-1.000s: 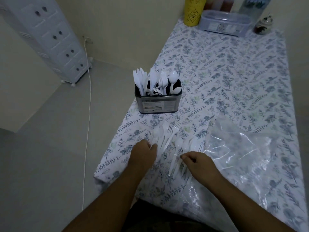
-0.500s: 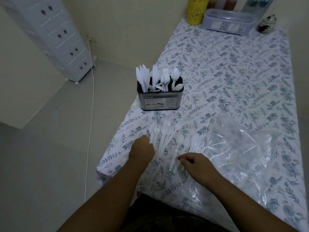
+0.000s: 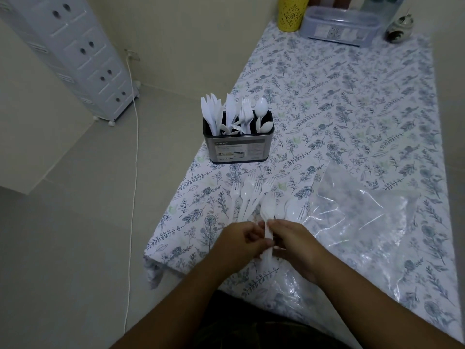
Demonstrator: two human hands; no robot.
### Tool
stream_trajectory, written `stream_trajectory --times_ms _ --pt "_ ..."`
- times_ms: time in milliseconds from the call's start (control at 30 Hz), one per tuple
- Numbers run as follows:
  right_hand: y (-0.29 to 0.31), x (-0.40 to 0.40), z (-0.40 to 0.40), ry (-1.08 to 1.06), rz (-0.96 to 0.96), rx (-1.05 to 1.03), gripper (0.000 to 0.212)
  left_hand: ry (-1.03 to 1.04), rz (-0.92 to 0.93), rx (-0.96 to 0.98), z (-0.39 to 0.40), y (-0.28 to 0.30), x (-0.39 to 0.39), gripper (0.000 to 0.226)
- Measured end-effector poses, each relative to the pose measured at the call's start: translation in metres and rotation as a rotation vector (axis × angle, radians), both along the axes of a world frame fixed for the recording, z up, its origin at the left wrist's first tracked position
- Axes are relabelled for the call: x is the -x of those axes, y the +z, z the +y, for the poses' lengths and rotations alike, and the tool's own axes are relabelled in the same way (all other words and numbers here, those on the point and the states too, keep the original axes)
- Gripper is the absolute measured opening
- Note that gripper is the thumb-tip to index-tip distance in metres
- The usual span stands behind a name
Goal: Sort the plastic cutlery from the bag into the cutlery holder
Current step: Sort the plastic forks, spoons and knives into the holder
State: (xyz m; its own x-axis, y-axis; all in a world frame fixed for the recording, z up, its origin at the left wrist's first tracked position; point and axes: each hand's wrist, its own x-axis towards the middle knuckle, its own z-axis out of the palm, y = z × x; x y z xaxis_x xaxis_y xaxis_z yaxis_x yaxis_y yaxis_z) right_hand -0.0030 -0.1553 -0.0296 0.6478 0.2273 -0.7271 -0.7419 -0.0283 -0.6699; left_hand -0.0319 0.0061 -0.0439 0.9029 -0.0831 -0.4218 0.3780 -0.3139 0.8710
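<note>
Your left hand and right hand now meet, fingers of both pinching the handles of white plastic spoons; 0.5 s ago they lay apart on separate piles. Just beyond the fingers, forks and spoons fan loose on the worktop, beside the clear bag. Farther off, the cutlery holder is partly stocked in 3 groups; sorting looks roughly half done.

A room in a home: a bench under a floral cloth against a cream wall, a white plastic drawer tower on the tiled floor, household containers at the far end.
</note>
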Motion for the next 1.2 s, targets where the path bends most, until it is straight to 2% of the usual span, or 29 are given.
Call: stream_trajectory --times_ms 67,133,267,367,500,600,700,800,967,1067,1200 --pt "-0.001 0.003 -0.002 -0.055 0.007 0.003 0.025 -0.033 -0.062 -0.134 0.003 -0.004 0.001 0.024" --pt "-0.004 0.006 -0.007 -0.115 0.007 0.016 0.023 0.035 -0.125 -0.291 0.012 -0.01 -0.004 0.037" --pt "-0.007 0.009 -0.013 -0.155 0.0 0.012 0.02 0.188 -0.135 -0.53 0.033 -0.029 -0.018 0.013" --pt "-0.011 0.01 -0.018 -0.071 -0.039 0.104 0.022 0.129 -0.094 -0.635 0.037 -0.044 -0.025 0.018" --pt "-0.015 0.008 -0.024 -0.072 0.001 0.13 0.033 0.04 -0.126 -0.752 0.036 -0.042 -0.029 0.004" --pt "-0.015 0.005 -0.026 -0.16 0.026 0.072 0.032 0.116 -0.154 -0.693 0.036 -0.033 -0.025 0.012" --pt "-0.012 0.001 -0.025 -0.223 0.047 0.01 0.027 0.163 -0.221 -0.536 0.018 -0.014 -0.016 0.009" --pt "-0.007 -0.003 -0.021 -0.262 0.033 -0.059 0.027 0.091 -0.263 -0.406 -0.015 0.004 -0.007 0.02" --pt "-0.005 -0.003 -0.022 -0.339 0.026 -0.176 0.027 -0.011 -0.285 -0.185 -0.054 0.014 -0.004 0.025" --pt "-0.007 -0.002 -0.029 -0.383 0.061 -0.247 0.031 -0.087 -0.287 -0.165 -0.056 0.009 -0.006 0.027" --pt "-0.013 0.005 -0.041 -0.332 -0.014 -0.075 0.031 -0.28 -0.356 -0.28 -0.056 -0.002 -0.006 0.022"
